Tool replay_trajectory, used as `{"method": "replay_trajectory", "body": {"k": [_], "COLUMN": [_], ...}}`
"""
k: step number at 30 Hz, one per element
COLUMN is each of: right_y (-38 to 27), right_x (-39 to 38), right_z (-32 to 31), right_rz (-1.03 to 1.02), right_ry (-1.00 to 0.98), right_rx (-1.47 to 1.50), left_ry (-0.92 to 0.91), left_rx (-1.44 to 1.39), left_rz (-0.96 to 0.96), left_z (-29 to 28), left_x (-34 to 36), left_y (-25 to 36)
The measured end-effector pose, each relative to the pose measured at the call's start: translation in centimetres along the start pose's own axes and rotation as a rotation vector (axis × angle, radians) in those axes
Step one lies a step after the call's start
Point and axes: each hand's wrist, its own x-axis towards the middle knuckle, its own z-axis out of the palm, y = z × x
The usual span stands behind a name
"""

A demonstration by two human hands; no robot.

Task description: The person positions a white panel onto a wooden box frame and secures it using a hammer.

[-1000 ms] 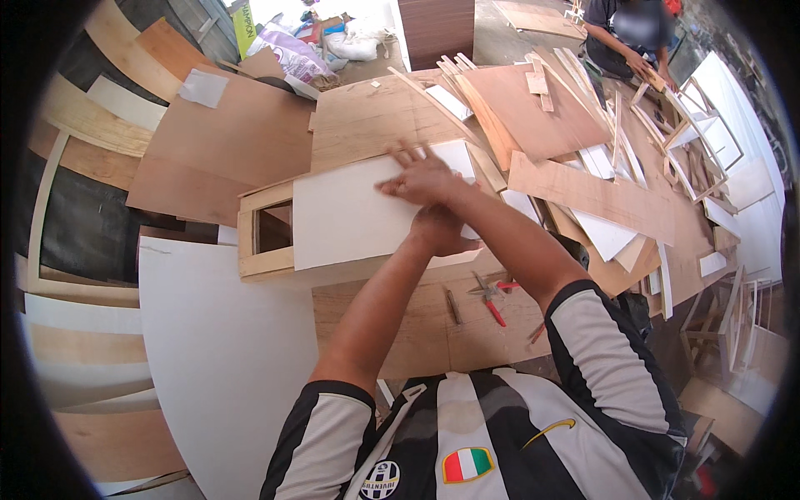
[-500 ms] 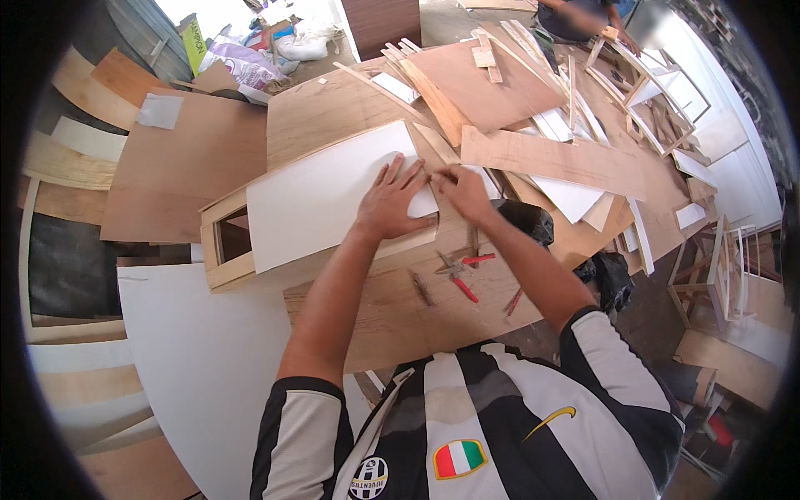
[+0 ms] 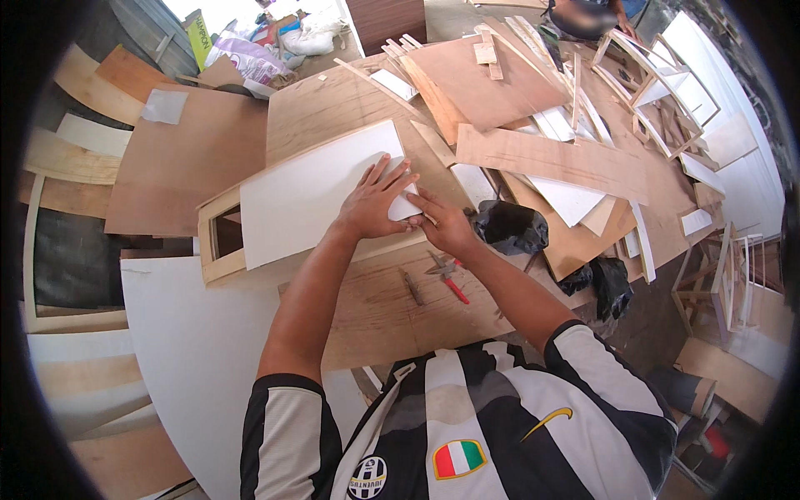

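A long white panel [image 3: 308, 196] lies on top of a narrow wooden box frame [image 3: 221, 271]. My left hand [image 3: 372, 202] rests flat on the panel near its right end, fingers spread. My right hand [image 3: 442, 223] is closed around the panel's right end, fingertips over the top and close to my left thumb. What its palm touches is hidden. Just in front of the box, red-handled pliers [image 3: 448, 279] lie on the plywood tabletop [image 3: 367, 329], beside a thin dark tool [image 3: 412, 287] I cannot make out.
A black plastic bag [image 3: 510, 227] sits right of my right hand. Plywood offcuts [image 3: 550, 162] and strips are heaped on the far right, with small wooden frames [image 3: 658, 92] beyond. Another person's hand [image 3: 625, 25] shows at the far edge. A large white sheet [image 3: 196, 333] lies at left.
My right hand has shifted from the box's far right corner down and nearer, onto the panel's end. My left hand stays flat on the panel, moved slightly left in view.
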Motion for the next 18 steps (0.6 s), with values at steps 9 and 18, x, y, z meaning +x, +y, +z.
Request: {"method": "replay_trajectory", "body": {"k": [9,18], "right_y": [0.0,-0.4], "right_x": [-0.2,-0.7], "right_z": [1.2,2.0], "right_rz": [-0.038,0.232], "right_ry": [0.103,0.114], "right_rx": [0.027,0.115], "left_ry": [0.073,0.065], "left_rx": [-0.067,0.105], "left_rz": [0.003,-0.082], "left_z": [-0.1,-1.0], "left_x": [-4.7,-13.0], "left_y": [-2.8,-8.6]}}
